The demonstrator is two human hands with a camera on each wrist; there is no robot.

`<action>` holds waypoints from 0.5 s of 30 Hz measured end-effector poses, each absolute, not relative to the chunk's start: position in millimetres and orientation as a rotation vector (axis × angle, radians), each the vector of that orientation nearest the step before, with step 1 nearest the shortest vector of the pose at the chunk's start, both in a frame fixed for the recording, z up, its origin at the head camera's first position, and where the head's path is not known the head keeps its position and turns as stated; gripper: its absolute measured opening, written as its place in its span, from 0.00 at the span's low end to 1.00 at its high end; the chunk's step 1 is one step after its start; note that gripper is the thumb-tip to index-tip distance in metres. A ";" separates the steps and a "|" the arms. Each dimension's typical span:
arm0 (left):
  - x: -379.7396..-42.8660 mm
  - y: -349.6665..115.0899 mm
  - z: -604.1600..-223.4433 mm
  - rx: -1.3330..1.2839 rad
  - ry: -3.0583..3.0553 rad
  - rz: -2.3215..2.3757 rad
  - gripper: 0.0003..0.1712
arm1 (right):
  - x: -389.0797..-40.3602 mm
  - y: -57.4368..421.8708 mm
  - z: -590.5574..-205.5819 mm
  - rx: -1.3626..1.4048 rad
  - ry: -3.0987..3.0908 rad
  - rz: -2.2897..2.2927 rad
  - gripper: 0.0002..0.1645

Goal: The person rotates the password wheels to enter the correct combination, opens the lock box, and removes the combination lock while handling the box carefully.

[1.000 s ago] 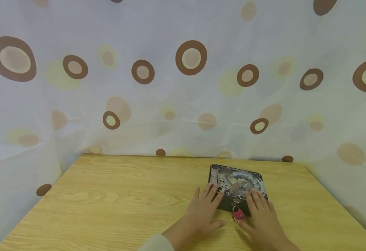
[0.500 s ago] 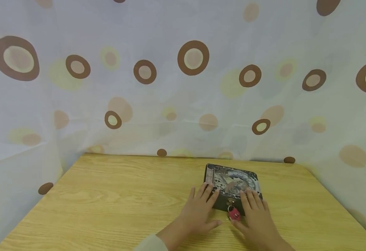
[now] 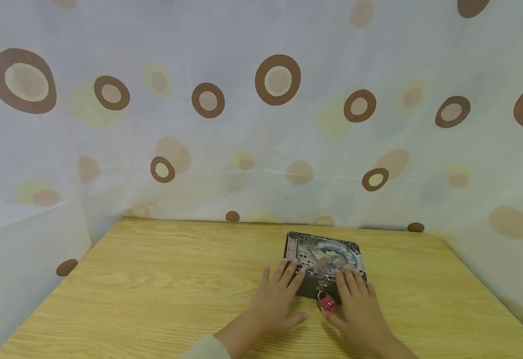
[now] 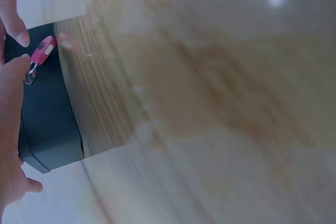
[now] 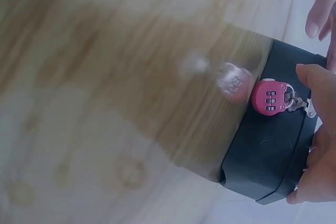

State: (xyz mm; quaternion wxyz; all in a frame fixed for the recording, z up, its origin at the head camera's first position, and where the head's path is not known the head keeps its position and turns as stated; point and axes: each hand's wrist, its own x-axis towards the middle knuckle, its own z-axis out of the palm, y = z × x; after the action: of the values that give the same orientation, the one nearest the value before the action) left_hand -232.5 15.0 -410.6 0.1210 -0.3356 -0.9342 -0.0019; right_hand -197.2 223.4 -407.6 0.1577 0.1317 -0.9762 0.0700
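Note:
A dark box (image 3: 326,253) with a printed, picture-covered lid sits on the wooden table in the head view, turned slightly. From the metal clasp on its front hangs a pink combination padlock (image 3: 327,303); the right wrist view shows number wheels on this padlock (image 5: 269,98). My left hand (image 3: 275,300) rests its spread, straight fingers on the lid's front left corner. On the front right part of the lid lie the straight fingers of my right hand (image 3: 359,313), its thumb close to the padlock. The left wrist view shows the box's plain dark side (image 4: 50,119).
The wood-grain table (image 3: 162,279) stretches left and right of the box. Behind it and at both sides hangs a pale curtain (image 3: 234,134) with brown and yellow circles, meeting the table's back edge. The tabletop reflects light and the padlock in the right wrist view.
The box and its padlock have slid left across the table, with both hands moving along on it. The head view has shifted slightly too.

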 end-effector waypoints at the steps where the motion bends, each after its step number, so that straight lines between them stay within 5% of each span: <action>1: -232.3 13.8 -410.1 -0.980 -2.732 -0.009 0.47 | -197.4 222.1 -407.1 0.379 -2.791 0.204 0.53; 15: -230.5 -1.6 -406.1 -0.950 -2.777 -0.001 0.47 | -200.7 207.2 -406.2 0.425 -2.761 0.222 0.52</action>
State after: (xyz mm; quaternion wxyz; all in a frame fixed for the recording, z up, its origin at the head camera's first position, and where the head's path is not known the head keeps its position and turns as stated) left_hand -230.5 -1.6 -406.1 0.1029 -0.3220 -0.9411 -0.0005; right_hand -200.7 207.2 -406.2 0.1688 0.1496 -0.9711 0.0779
